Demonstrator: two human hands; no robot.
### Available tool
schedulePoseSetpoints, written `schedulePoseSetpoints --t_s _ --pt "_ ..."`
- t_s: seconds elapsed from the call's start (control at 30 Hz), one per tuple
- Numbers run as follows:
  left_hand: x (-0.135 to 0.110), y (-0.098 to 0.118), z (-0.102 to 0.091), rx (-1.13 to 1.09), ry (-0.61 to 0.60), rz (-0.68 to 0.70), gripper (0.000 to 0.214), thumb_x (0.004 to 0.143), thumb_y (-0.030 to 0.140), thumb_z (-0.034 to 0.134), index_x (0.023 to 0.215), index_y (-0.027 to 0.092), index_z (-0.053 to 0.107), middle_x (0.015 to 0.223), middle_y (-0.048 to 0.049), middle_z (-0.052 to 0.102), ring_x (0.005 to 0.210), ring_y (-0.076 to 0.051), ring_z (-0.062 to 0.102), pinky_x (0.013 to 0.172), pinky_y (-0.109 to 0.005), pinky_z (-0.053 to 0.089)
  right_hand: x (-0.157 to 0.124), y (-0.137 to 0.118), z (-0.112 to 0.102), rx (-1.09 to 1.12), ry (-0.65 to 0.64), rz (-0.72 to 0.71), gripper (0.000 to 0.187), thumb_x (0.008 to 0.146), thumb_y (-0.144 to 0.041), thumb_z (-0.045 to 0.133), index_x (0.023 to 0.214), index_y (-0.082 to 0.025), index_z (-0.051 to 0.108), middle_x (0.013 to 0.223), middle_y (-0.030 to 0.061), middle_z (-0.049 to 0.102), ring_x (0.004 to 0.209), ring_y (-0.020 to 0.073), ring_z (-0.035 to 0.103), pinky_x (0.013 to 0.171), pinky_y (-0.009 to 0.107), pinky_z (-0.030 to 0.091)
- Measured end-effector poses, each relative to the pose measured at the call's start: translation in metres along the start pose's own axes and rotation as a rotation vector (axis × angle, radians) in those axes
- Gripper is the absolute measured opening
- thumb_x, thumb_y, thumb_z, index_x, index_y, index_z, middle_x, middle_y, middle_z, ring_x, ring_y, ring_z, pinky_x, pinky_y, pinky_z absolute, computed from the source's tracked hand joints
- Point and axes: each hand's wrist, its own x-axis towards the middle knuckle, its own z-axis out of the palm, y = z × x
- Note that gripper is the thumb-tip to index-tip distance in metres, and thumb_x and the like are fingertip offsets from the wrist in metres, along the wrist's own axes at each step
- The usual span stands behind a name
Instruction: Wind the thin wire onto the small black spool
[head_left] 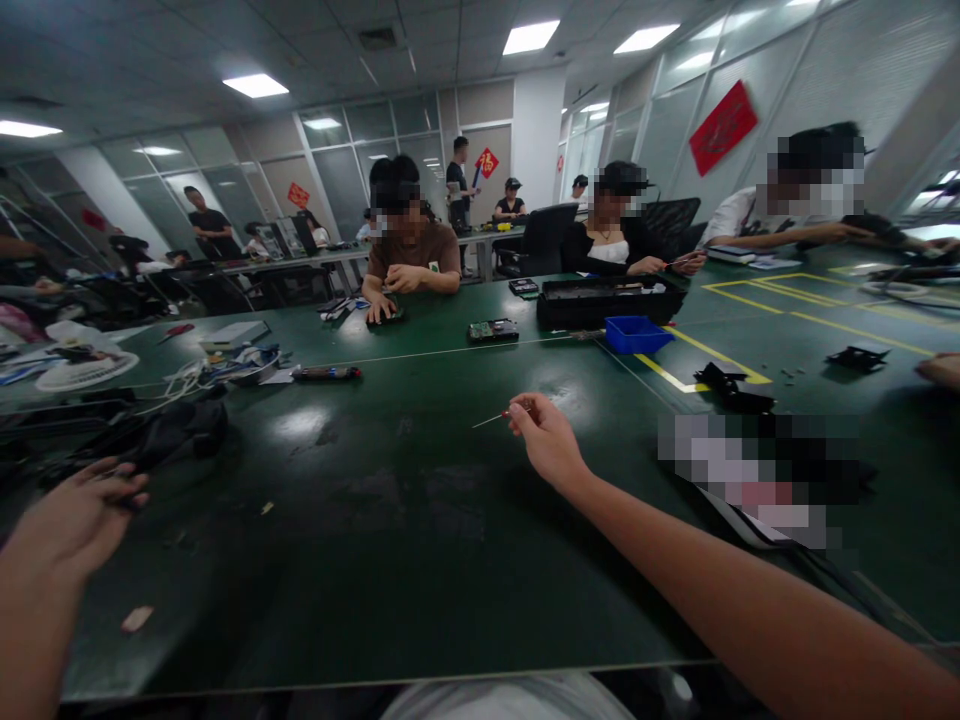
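Observation:
My right hand point(549, 440) is above the middle of the green table, closed around a slim screwdriver point(490, 420). Its thin metal shaft points left, and a bit of red shows where the fingers cover the handle. At the left edge, the fingers of my left hand point(79, 515) are curled around a small dark thing that I cannot make out. Just beyond that hand lies a bundle of black parts point(184, 430), partly blurred.
A blue bin point(636, 335) stands beside a long black case point(600, 303). Black brackets point(735, 388) lie right of it. A circuit-board drive point(493, 330) and a dark pen-like tool point(326, 373) lie farther back. Several people sit across the green table point(420, 590).

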Motion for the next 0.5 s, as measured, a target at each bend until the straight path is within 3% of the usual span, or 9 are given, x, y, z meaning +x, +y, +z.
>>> schedulePoseSetpoints --t_s 0.1,0.23,0.3,0.37,0.5 --pt "-0.026 -0.017 0.043 -0.19 -0.298 -0.134 0.034 0.079 -0.017 0.045 0.079 0.014 0.06 0.073 0.0043 0.065 0.068 -0.007 0.061 0.061 -0.014 0.049 0.0 -0.001 -0.001 0.002 0.005 -0.024 0.022 0.089 -0.039 0.056 0.099 -0.02 0.061 0.086 0.004 0.067 0.076 0.0192 0.062 0.073 0.035 0.048" --pt "-0.098 -0.029 0.101 -0.162 -0.749 -0.155 0.029 0.074 -0.007 0.062 0.094 0.012 0.067 0.093 -0.0052 0.07 0.084 -0.012 0.065 0.077 -0.02 0.053 -0.003 -0.012 -0.008 -0.091 -0.011 -0.069 0.024 0.091 -0.043 0.056 0.092 -0.021 0.064 0.077 0.0018 0.065 0.069 0.0182 0.059 0.067 0.033 0.044" --pt "-0.135 -0.032 0.126 -0.134 -0.965 -0.032 0.034 0.07 0.0 0.071 0.102 0.015 0.068 0.107 -0.0061 0.069 0.097 -0.015 0.065 0.089 -0.025 0.051 -0.005 -0.02 -0.012 -0.094 -0.013 -0.082 0.031 0.091 -0.049 0.055 0.08 -0.021 0.063 0.069 0.0006 0.061 0.062 0.0166 0.054 0.06 0.031 0.041" --pt "-0.165 -0.034 0.147 -0.078 -1.147 0.135 0.037 0.072 0.007 0.072 0.107 0.018 0.069 0.11 -0.005 0.068 0.102 -0.017 0.064 0.098 -0.031 0.047 -0.007 -0.026 -0.013 0.054 -0.002 -0.06 0.032 0.088 -0.051 0.06 0.075 -0.022 0.059 0.067 -0.0006 0.059 0.061 0.0152 0.053 0.06 0.03 0.041" --pt "-0.2 -0.041 0.181 0.046 -1.225 0.411 0.041 0.075 0.008 0.069 0.113 0.023 0.068 0.116 -0.0033 0.068 0.109 -0.02 0.062 0.105 -0.038 0.042 -0.005 -0.029 -0.012 0.485 -0.039 0.097 0.03 0.08 -0.048 0.069 0.073 -0.022 0.058 0.061 -0.0041 0.052 0.053 0.0117 0.048 0.057 0.029 0.044"
